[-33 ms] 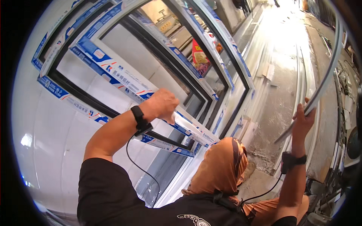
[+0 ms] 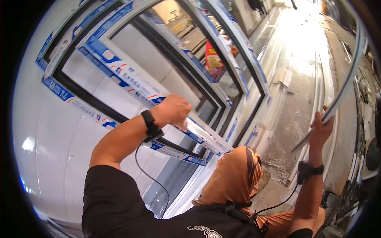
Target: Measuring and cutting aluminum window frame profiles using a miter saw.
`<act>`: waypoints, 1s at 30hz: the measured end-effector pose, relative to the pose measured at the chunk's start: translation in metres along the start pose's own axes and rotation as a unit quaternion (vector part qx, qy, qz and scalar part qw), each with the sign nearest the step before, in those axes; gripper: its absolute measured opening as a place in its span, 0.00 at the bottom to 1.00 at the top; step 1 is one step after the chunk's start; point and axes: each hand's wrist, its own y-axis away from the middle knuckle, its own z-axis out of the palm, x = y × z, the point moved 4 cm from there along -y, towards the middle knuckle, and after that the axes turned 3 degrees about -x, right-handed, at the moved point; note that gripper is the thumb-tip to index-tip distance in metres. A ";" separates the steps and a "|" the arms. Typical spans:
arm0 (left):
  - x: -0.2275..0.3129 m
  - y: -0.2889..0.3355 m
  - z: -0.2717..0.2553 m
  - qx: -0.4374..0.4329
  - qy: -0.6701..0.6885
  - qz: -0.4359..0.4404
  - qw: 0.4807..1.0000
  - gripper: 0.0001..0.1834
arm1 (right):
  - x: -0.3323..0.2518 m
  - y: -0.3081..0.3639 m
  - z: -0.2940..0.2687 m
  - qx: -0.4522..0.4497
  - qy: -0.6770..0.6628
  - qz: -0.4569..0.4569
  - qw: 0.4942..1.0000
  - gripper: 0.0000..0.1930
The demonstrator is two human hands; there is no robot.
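My left hand (image 2: 174,111) is closed over the edge of the nearest window frame (image 2: 139,85), a pale rectangular frame wrapped in blue and white protective film. Its fingertips are partly hidden by the bar. In my right hand (image 2: 321,129), out to the right, is a long thin grey strip (image 2: 344,85), held near its lower end. That strip runs up and away along the right side and looks curved, with its short end pointing down toward the floor. Whether it is metal or plastic I cannot tell.
More film-wrapped frames with black inner edges (image 2: 93,101) lean behind the near one, against a white tiled wall (image 2: 43,139). A red package (image 2: 214,61) shows through them. Long profiles (image 2: 274,51) lie on the dusty floor (image 2: 291,119); clutter with a fan (image 2: 372,154) lines the right.
The whole view has shifted slightly, so the frames appear a little lower and further right. Both hands keep their holds.
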 end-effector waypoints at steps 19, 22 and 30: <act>0.008 0.006 -0.037 0.044 -0.005 0.052 0.998 0.22 | 0.028 0.004 0.005 -0.006 0.042 -0.002 0.999 0.17; 0.016 0.002 -0.068 0.068 -0.005 0.073 0.995 0.23 | 0.030 -0.003 0.009 -0.010 0.022 -0.004 1.000 0.18; 0.027 -0.003 -0.067 0.027 0.015 0.055 0.998 0.24 | 0.019 0.000 0.012 -0.007 0.005 0.008 1.000 0.18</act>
